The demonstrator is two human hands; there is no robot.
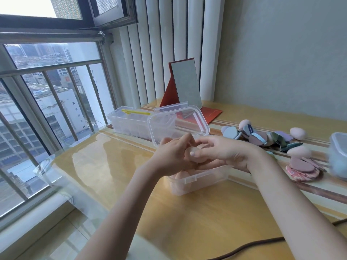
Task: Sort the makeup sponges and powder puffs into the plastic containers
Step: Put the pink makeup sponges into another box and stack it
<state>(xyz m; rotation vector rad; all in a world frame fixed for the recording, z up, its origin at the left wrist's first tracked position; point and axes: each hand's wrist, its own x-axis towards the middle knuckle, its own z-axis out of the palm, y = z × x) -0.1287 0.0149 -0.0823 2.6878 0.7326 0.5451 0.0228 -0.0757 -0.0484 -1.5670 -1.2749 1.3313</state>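
Both hands meet over a clear plastic container (197, 180) at the table's middle, which holds several pink makeup sponges. My left hand (172, 156) and my right hand (223, 154) together hold a pink sponge (195, 153) just above the container's opening, with fingers of both hands curled round it. The container's lid (178, 124) stands open behind the hands. To the right lies a pile of powder puffs (262, 137) and egg-shaped sponges (298, 152) in pink, blue, brown and dark green.
A long clear divided box with a yellow clasp (131, 121) stands at the back left. A red folding mirror (185, 87) stands behind. Another clear tub (338, 154) sits at the right edge. A dark cable (262, 244) crosses the front. Window railing borders the table's left.
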